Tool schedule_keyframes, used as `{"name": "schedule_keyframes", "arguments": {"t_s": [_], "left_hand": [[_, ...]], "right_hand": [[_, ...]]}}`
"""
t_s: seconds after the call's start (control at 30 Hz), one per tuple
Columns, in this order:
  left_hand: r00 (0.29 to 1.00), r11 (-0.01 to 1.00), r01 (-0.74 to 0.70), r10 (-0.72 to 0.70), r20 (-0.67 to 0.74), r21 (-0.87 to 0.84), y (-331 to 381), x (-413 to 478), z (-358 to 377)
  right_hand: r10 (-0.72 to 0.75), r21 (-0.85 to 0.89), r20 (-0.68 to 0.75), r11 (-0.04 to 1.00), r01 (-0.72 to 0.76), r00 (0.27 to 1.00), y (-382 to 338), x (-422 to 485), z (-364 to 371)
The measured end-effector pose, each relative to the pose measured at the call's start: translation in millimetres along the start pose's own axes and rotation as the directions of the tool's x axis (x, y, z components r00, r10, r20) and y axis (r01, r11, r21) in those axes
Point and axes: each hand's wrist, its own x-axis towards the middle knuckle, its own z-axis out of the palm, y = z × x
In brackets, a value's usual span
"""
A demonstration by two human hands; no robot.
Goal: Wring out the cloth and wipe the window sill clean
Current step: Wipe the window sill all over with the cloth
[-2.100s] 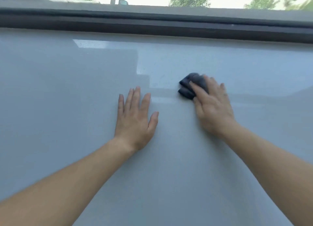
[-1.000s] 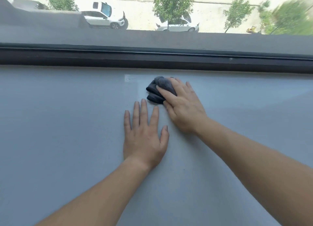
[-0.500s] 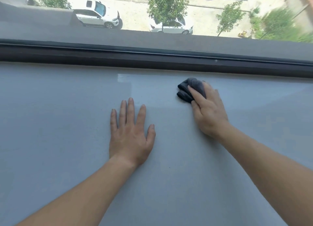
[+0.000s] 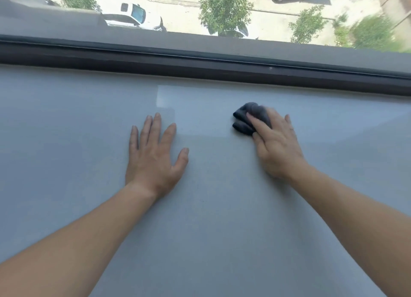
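**Wiping pass: cloth under right hand**

Window sill: broad, pale, glossy.
Left hand: flat, fingers spread, holding nothing, bracing.
Right hand: at its 3 o'clock, fingers straight, pressing the cloth down, not gripping.
Cloth: dark wad toward the sill's 12 o'clock edge. Folded ends point 9 o'clock. Long axis half hidden, cannot tell.
Judgement: even pressure, overlapping strokes.

My left hand lies flat on the grey window sill, fingers spread. My right hand presses a bunched dark cloth onto the sill near the dark window frame — fingers laid over it, seemingly straight, though blurred.
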Motion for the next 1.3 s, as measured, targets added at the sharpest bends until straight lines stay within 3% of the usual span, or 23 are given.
{"name": "schedule_keyframes", "arguments": {"t_s": [0.07, 0.13, 0.17, 0.23, 0.3, 0.37, 0.43, 0.53, 0.57, 0.6, 0.67, 0.73, 0.8, 0.87, 0.97, 1.03, 1.1, 1.2, 1.27, 1.3], "left_hand": [[0.997, 0.998, -0.014, 0.010, -0.072, -0.059, -0.8, -4.3, -0.5], [0.989, 0.996, -0.043, 0.032, -0.142, -0.072, 0.1, -5.7, -0.7], [0.986, 0.997, -0.058, 0.049, -0.157, -0.054, 2.2, -7.4, -0.5], [0.985, 0.996, -0.067, 0.058, -0.160, -0.051, 6.5, -12.5, -1.6], [0.986, 0.990, -0.035, 0.012, -0.163, -0.137, 20.9, -30.1, -1.3], [0.990, 0.972, -0.007, -0.027, -0.140, -0.235, 43.4, -61.0, 3.0], [0.995, 0.963, -0.019, -0.007, -0.097, -0.267, 65.8, -92.0, 9.4], [0.999, 0.974, -0.034, 0.023, -0.048, -0.223, 81.7, -120.3, 25.4], [0.999, 0.979, -0.016, 0.010, -0.033, -0.203, 82.9, -124.7, 29.5], [1.000, 0.985, -0.002, -0.002, -0.023, -0.172, 83.2, -127.1, 32.7], [1.000, 0.996, 0.004, -0.004, -0.005, -0.094, 85.3, -129.1, 35.9], [1.000, 1.000, 0.008, -0.008, 0.007, -0.028, 87.5, -128.4, 37.4], [1.000, 1.000, 0.018, -0.018, 0.012, 0.007, 90.5, -127.4, 37.4], [0.999, 0.999, 0.023, -0.024, 0.022, 0.022, 92.5, -127.5, 36.9], [0.999, 0.999, 0.041, -0.042, 0.031, 0.031, 93.7, -127.6, 35.7], [0.999, 0.998, 0.043, -0.044, 0.022, 0.036, 94.8, -127.6, 35.5], [0.999, 0.998, 0.048, -0.048, 0.012, 0.034, 95.3, -127.5, 35.8], [0.998, 0.998, 0.054, -0.054, 0.019, 0.019, 96.0, -127.9, 36.0], [0.998, 0.998, 0.056, -0.056, 0.014, 0.014, 96.5, -128.7, 35.3], [0.998, 0.998, 0.057, -0.057, 0.010, 0.011, 96.8, -128.4, 35.0]], "right_hand": [[0.277, 0.086, -0.090, 0.959, -0.269, 0.957, 9.1, 11.2, -5.8], [0.377, 0.141, -0.121, 0.922, -0.360, 0.918, -4.8, 7.7, -4.3], [0.332, 0.143, -0.114, 0.938, -0.315, 0.937, -15.3, -3.5, -1.2], [0.094, 0.124, -0.065, 0.989, -0.086, 0.993, -35.9, -37.3, 9.4], [-0.132, 0.087, 0.035, 0.988, 0.128, 0.991, -40.5, -74.1, 11.6], [-0.225, 0.078, 0.102, 0.973, 0.217, 0.969, -24.3, -84.9, 6.1], [-0.134, 0.041, 0.069, 0.990, 0.131, 0.989, -1.2, -71.1, -2.0], [0.260, 0.107, -0.035, 0.961, -0.255, 0.965, 18.3, -49.1, -11.5], [0.311, 0.116, -0.057, 0.946, -0.303, 0.949, 13.0, -51.0, -10.4], [0.283, 0.116, -0.069, 0.955, -0.274, 0.957, 3.7, -58.2, -7.0], [0.061, 0.112, -0.040, 0.992, -0.056, 0.997, -16.6, -90.3, 2.0], [-0.158, 0.087, 0.023, 0.984, 0.156, 0.987, -24.5, -125.8, 7.8], [-0.245, 0.075, 0.071, 0.968, 0.239, 0.967, -13.0, -134.3, 5.4], [-0.199, 0.041, 0.050, 0.980, 0.197, 0.979, 3.8, -118.8, -0.3], [0.153, 0.108, -0.018, 0.983, -0.150, 0.988, 18.7, -88.2, -9.3], [0.261, 0.142, -0.064, 0.958, -0.250, 0.963, 8.8, -88.0, -7.4], [0.153, 0.147, -0.070, 0.979, -0.141, 0.986, -14.1, -113.0, 3.2], [-0.182, 0.109, 0.012, 0.978, 0.180, 0.983, -23.3, -164.6, 12.0], [-0.228, 0.067, 0.053, 0.972, 0.224, 0.972, 2.9, -164.3, 6.0], [-0.161, 0.056, 0.031, 0.986, 0.159, 0.986, 17.7, -156.2, 1.3]]}}
